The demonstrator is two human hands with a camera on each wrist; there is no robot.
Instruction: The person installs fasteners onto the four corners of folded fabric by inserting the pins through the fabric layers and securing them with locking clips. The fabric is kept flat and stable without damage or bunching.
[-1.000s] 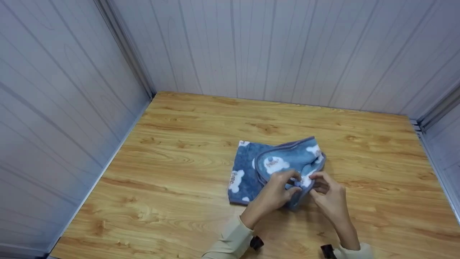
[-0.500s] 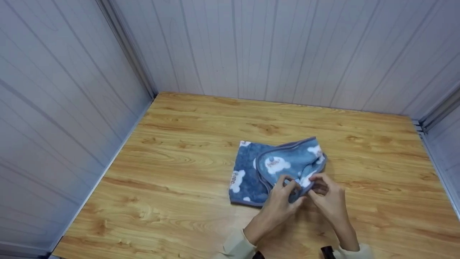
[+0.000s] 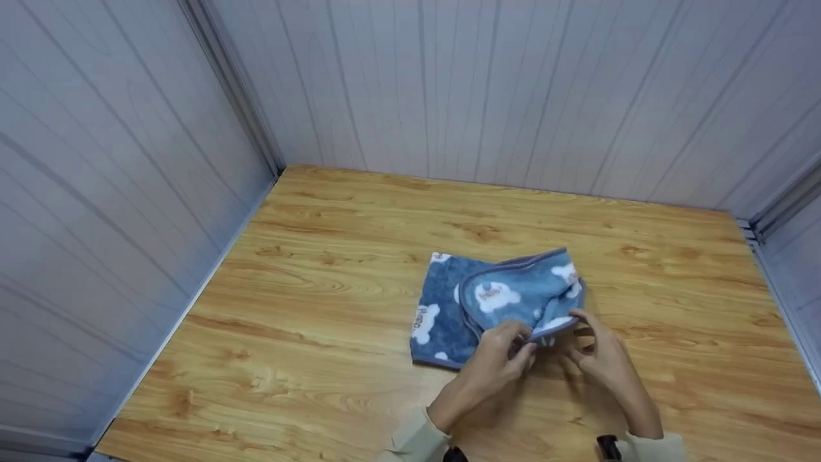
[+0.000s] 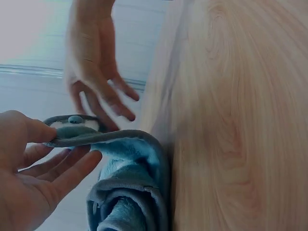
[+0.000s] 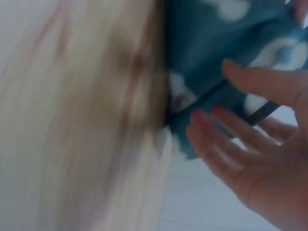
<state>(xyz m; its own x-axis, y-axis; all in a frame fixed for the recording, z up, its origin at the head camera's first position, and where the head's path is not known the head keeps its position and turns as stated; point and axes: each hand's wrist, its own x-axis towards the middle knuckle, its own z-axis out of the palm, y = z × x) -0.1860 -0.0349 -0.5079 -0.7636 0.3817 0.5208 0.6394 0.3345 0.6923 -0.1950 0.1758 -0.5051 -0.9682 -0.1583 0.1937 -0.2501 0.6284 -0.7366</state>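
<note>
A folded blue plush cloth (image 3: pixel 442 289) with white patches and dark piping lies on the table. Its lighter flap (image 3: pixel 523 289) is turned over the top, and a round blue snap button (image 4: pixel 74 119) shows on it. My left hand (image 3: pixel 490 362) pinches the piped near edge of the flap between thumb and fingers, lifting it a little. In the left wrist view the cloth's layers (image 4: pixel 127 207) curl below that edge. My right hand (image 3: pixel 603 359) is just right of the flap, its fingers (image 5: pixel 211 144) parted and loosely bent, with nothing gripped between them.
The wood-grain table (image 3: pixel 321 289) reaches to a pale panelled wall (image 3: pixel 449 90) at the back. Another panelled wall (image 3: pixel 115 192) stands along the left side, and a metal post (image 3: pixel 231 90) marks their corner.
My right hand has let go of the flap's edge and moved slightly right. The left hand has shifted its hold onto that edge, which now lies flatter and straighter.
</note>
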